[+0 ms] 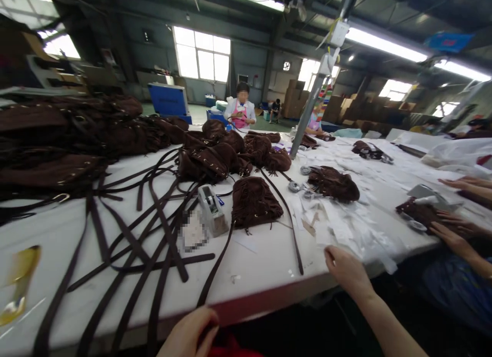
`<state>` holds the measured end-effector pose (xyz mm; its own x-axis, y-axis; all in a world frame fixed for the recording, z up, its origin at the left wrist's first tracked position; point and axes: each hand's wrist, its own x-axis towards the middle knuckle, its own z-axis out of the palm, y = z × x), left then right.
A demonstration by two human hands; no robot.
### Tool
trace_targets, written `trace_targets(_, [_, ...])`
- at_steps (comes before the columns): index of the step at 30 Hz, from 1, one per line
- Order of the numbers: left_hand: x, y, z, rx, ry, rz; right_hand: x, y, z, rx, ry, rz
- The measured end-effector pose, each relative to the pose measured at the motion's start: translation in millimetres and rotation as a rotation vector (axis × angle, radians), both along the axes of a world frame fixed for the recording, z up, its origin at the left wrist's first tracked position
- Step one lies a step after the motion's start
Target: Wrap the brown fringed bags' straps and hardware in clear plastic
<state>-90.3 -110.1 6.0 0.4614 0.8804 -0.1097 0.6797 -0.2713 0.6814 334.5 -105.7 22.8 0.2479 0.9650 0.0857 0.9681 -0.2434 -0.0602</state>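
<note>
Dark brown bag (255,201), white tabletop (265,262)

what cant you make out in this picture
All in the head view:
Left hand: cut off by the bottom edge; curled fingers hide whether it holds the brown strap.
Right hand: curled fingers hide anything inside.
Yellow object: too blurred to identify.
White patch: pixelated.
Brown bag pile: cut off by the left edge.

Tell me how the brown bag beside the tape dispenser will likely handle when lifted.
The bag should be floppy, judging by its soft-looking, fringed sides. Its long strap runs toward the edge of the table, so it may trail. Lying low and flattish, it seems unlikely to roll.
</note>
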Motion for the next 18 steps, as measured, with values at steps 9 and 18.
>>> trace_targets(9, [112.8,-1.9,30.3,-0.053,-0.110,-0.480,-145.0,-50.3,39.0,-0.438,0.637,0.773])
trace_targets(18, [92.6,-6.4,-5.4,-0.335,-0.213,-0.045,-62.7,95.0,-19.0,-0.034,0.666,0.153])
